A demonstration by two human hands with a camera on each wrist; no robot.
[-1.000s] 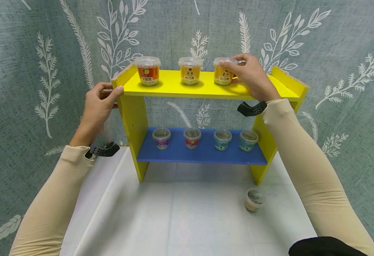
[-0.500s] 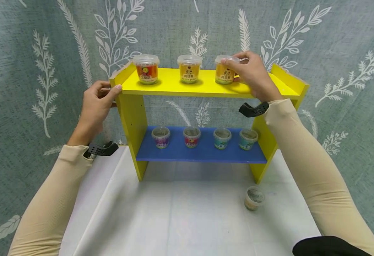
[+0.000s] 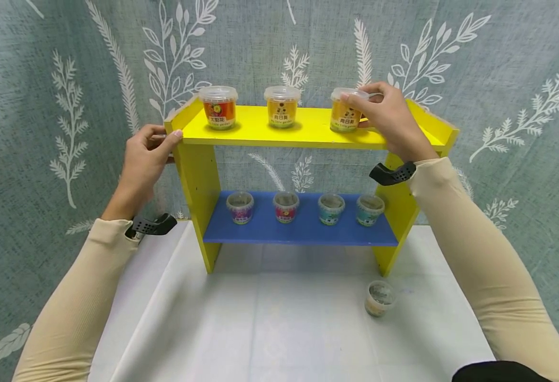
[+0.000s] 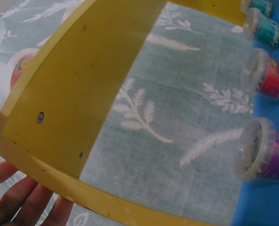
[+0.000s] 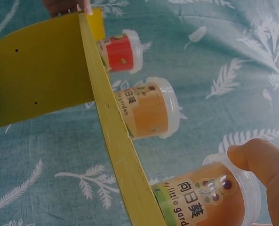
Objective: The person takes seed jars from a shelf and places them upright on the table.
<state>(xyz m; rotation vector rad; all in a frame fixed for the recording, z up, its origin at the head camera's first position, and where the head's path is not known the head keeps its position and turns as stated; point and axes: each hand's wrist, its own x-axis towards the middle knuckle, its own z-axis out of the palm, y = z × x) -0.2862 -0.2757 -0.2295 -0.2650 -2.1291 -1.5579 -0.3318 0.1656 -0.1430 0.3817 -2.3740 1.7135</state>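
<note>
From my end I see the right hand (image 3: 394, 119) pinching a yellow-labelled cup (image 3: 344, 118) at its clear lid (image 5: 250, 193), thumb against the near side; the fingers behind are partly hidden. The cup stands upright on the yellow top board (image 3: 246, 119), to the right of the middle cup (image 3: 281, 112) and the red-labelled cup (image 3: 220, 113), its base apparently touching. I judge it light, smooth plastic that could slip and might dent under a hard squeeze; I'd hold it around the wall just below the rim, since I can't tell how firmly that lid sits. The right forearm slopes up and inward, wrist near the board's front edge. Well apart from it, the left hand (image 3: 145, 159) grips the left upper corner of the shelf unit (image 3: 195, 180), thumb in front, fingers curled outside.
</note>
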